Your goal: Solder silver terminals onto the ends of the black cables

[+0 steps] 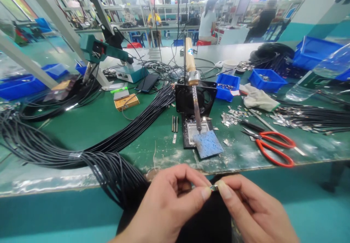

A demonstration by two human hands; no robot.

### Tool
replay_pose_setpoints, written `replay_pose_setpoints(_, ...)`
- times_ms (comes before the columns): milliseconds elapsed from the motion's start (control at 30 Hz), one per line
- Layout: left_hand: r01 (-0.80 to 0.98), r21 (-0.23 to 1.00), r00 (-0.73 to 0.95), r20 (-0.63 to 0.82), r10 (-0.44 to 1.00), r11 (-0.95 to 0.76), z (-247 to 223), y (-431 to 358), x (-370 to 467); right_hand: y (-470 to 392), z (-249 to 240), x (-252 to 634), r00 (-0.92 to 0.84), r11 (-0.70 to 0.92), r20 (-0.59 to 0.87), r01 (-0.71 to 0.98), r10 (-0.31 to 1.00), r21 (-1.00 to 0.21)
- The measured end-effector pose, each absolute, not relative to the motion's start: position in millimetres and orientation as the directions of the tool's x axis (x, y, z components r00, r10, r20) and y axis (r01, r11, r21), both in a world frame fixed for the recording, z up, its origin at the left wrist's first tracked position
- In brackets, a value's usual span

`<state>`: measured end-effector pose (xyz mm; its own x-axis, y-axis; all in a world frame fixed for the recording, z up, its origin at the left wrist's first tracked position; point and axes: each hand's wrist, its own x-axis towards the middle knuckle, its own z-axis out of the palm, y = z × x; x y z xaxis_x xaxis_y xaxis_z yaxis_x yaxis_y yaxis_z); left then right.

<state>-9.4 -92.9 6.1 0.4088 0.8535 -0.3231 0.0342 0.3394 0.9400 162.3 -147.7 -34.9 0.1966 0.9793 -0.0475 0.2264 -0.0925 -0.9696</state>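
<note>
Just past the bench's front edge, my left hand (175,199) and my right hand (250,203) meet fingertip to fingertip. Between them is a small metal connector (214,187) with tiny coloured specks at its left end. Both hands are closed in a pinch on it, and the fingers cover most of it. Any cable behind the left fingers is hidden. Beyond the hands, a soldering iron (195,101) with a wooden handle points tip-down in a stand, touching a blue sponge (208,144).
A bundle of black cables (115,137) hangs over the bench edge on the left. Red-handled scissors (276,144) lie on the right near scattered small metal pieces (235,115). A black fan (195,97), blue bins (266,79) and a white glove (258,97) stand or lie further back.
</note>
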Motion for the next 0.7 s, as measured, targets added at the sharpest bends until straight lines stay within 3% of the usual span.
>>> replay_pose_setpoints(133, 0.025, 0.938, 0.397, -0.326, 0.858, 0.345, 7.0, -89.1, -7.5, -140.0, -37.9, 170.2, 0.048, 0.019, 0.035, 0.307, 0.998, -0.951)
replay_pose_setpoints(333, -0.014, 0.939, 0.367, -0.315, 0.875, 0.344, 7.2, -83.7, -4.4, -132.1, -39.1, 173.7, 0.016, 0.053, 0.061, 0.318, 0.998, -0.946)
replay_pose_setpoints(567, -0.051, 0.949, 0.307, -0.28, 0.909, 0.31, 1.2, -91.9, 0.1, -133.0, -33.9, 163.5, 0.18, -0.133, -0.108, 0.133, 0.978, -0.982)
replay_pose_setpoints(700, -0.042, 0.97, 0.198, -0.228, 0.953, 0.24, -4.3, -102.9, 3.9, -130.8, -33.4, 164.2, 0.072, -0.149, -0.144, 0.081, 0.987, -0.985)
